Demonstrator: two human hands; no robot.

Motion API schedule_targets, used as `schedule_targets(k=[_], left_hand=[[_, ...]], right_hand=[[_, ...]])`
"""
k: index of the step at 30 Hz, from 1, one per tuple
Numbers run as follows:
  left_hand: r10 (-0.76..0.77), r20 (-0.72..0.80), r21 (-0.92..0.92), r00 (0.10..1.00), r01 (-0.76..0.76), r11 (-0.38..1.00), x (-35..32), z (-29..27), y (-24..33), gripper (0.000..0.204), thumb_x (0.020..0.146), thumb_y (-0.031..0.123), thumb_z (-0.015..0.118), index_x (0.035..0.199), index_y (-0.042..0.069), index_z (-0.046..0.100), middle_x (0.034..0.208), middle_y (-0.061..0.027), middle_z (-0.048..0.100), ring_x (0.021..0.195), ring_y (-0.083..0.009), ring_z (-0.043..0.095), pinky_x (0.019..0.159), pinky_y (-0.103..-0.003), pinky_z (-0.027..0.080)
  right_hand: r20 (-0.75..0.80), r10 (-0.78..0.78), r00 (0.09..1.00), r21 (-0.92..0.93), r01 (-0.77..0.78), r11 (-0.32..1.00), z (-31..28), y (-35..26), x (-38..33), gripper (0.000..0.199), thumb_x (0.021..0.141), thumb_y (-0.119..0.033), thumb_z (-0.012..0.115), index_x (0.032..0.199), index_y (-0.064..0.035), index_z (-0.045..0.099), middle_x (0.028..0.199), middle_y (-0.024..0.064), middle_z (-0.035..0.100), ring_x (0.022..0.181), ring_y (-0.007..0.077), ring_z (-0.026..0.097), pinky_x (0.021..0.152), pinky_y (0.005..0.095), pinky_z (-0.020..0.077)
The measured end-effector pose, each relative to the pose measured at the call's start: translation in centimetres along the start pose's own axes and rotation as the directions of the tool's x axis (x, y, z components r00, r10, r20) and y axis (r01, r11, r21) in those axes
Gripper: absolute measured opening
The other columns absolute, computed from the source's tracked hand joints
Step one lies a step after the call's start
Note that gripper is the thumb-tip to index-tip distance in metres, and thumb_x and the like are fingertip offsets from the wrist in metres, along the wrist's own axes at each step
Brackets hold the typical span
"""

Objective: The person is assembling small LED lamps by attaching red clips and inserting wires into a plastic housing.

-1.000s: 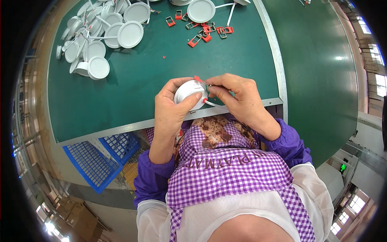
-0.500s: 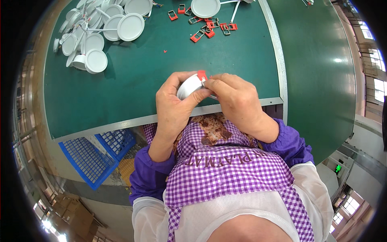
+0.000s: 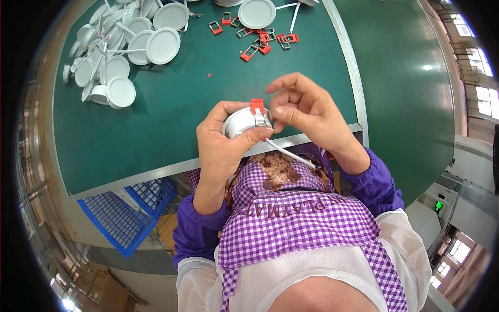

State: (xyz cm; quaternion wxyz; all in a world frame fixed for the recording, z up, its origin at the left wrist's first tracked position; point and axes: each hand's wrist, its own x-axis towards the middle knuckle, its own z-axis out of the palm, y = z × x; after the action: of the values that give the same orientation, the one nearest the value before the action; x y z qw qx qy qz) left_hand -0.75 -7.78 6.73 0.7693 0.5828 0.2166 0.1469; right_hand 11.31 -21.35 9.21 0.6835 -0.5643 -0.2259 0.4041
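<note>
My left hand (image 3: 221, 136) grips a white round downlight (image 3: 237, 122) by its rim, thumb on the near side and fingers around the far side. On the lamp's side sits a red clip with a metal spring (image 3: 258, 112). A white cable (image 3: 289, 151) runs from the lamp down to the right, over the apron. My right hand (image 3: 306, 108) is just right of the lamp, its index finger raised and the other fingers loosely curled, with nothing visible in them.
Many white downlights (image 3: 119, 92) with cables are heaped at the far left of the green table (image 3: 171, 114). Several loose red clips (image 3: 248, 53) lie at the back, near another downlight (image 3: 257, 13). Blue plastic baskets (image 3: 119, 218) stand below the table's front edge at the left.
My right hand has come off the lamp, lifting away to the right with its fingers spreading. The lamp has turned in my left hand, so the red clip's spring and the cable now show.
</note>
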Motion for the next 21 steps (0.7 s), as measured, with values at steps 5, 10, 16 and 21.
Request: schedule_targets(k=[5,10,16,21], left_hand=[[0.122,-0.029,0.023,0.992,-0.122,0.992,-0.2,0.5,0.6,0.031,0.072,0.005,0.081,0.095,-0.002,0.061,0.083,-0.0091,0.067,0.073,-0.0130,0.066,0.064,-0.026,0.055],[-0.126,0.128,-0.088,0.984,0.138,0.986,0.7,0.5,0.0,0.028,0.075,0.006,0.079,0.095,-0.002,0.060,0.084,-0.0086,0.067,0.074,-0.0118,0.064,0.063,-0.025,0.054],[0.024,0.280,0.068,0.960,-0.044,0.997,4.0,0.1,-1.0,0.043,0.077,0.013,0.079,0.113,0.000,0.058,0.106,-0.0099,0.063,0.099,-0.0160,0.060,0.085,-0.030,0.049],[0.514,0.176,0.811,0.840,-0.420,0.408,10.1,-4.0,1.3,0.044,0.078,0.015,0.072,0.118,0.003,0.058,0.112,-0.0128,0.062,0.108,-0.0296,0.057,0.092,-0.038,0.043]], right_hand=[[0.008,0.117,0.993,-0.245,-0.112,0.963,0.1,-1.3,0.7,0.020,0.091,-0.017,0.065,0.096,0.0010,0.060,0.078,0.0036,0.062,0.064,0.0071,0.057,0.055,0.0209,0.0468],[0.091,0.287,0.954,-0.263,-0.255,0.931,-1.0,-0.9,1.5,0.026,0.092,-0.025,0.065,0.083,-0.0021,0.058,0.067,-0.0015,0.055,0.050,0.0052,0.048,0.044,0.0206,0.0363],[-0.056,0.281,0.958,-0.247,-0.286,0.926,-6.7,-2.2,0.7,0.018,0.091,-0.022,0.064,0.088,-0.0047,0.062,0.068,-0.0026,0.056,0.050,0.0054,0.048,0.045,0.0203,0.0375],[-0.608,-0.327,0.724,-0.467,0.007,0.884,-17.1,-5.9,-1.2,0.019,0.091,-0.020,0.064,0.100,-0.0032,0.065,0.077,0.0006,0.061,0.060,0.0080,0.056,0.051,0.0203,0.0411]])
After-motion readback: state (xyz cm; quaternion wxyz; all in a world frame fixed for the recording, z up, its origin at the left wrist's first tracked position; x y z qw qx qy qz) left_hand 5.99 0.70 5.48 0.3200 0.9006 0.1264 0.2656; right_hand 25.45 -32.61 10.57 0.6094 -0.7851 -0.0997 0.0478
